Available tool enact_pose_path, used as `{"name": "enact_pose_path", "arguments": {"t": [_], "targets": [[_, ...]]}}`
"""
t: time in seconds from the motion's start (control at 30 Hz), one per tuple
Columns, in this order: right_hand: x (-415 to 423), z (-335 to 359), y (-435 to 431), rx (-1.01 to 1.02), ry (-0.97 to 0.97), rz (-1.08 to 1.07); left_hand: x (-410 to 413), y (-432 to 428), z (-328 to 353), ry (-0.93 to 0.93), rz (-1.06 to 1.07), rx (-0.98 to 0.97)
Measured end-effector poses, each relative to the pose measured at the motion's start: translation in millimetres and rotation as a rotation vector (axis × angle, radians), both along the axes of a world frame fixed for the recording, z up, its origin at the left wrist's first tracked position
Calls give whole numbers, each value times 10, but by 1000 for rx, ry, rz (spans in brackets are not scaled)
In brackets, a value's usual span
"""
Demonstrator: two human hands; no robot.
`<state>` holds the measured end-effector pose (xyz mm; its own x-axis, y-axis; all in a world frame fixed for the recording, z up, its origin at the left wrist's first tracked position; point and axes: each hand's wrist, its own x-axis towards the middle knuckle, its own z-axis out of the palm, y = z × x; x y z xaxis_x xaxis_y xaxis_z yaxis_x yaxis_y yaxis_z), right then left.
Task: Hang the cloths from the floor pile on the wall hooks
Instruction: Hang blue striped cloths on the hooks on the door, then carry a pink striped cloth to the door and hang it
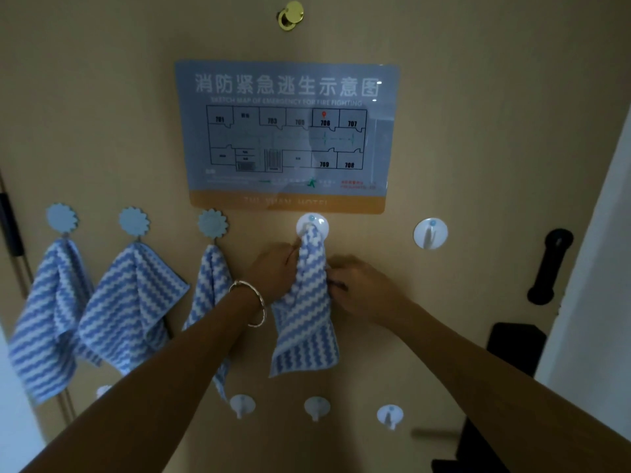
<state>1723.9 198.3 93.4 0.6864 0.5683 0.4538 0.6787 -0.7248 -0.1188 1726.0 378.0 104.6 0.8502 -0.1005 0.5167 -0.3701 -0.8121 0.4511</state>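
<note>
The big tan door (461, 131) fills the view. A blue map (286, 138) of rooms is stuck on its upper middle.

Four striped blue and white cloths hang in a row under the map. The left cloth (47, 319), the second cloth (129, 308) and the third cloth (210, 285) each hang from a blue flower hook (62, 218). The fourth cloth (307, 319) hangs from a round white hook (312, 225), just under the bottom edge of the map.

Both hands are on the fourth cloth. The left hand (273, 268) grips it near the top, on its left side. The right hand (362, 285) pinches its right edge with bent fingers. A bracelet (252, 302) sits on the left wrist.

A black handle (549, 268) is near the door's right edge. A bare hook (430, 233) is between it and the white hook. Three low hooks (317, 407) sit in a row near the bottom. A gold peephole (290, 15) is at the top.
</note>
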Motion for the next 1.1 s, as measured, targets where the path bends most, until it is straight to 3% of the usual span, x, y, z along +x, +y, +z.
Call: {"name": "enact_pose_path", "arguments": {"t": [0.23,0.4,0.47,0.5,0.53,0.6,0.73,1.1], "targets": [[-118,-209,-1,-74,179,-106,-51,125,-409,154,-116,-105],[-194,-561,6,-219,415,-174,-162,144,-828,210,-130,7],[-224,-698,29,-297,486,-173,-143,190,-1055,440,-273,-42],[-238,-771,51,-345,526,-179,-160,194,-1150,379,-270,16],[-256,-842,71,-374,576,-181,-243,175,-1200,436,-257,54],[-293,-1005,124,-461,680,-165,-369,138,-1335,351,-140,77],[-367,-1322,191,-560,813,-77,-556,67,-1731,506,39,108],[-563,-1543,389,-514,810,104,-1345,222,-2004,612,415,-11]]}}
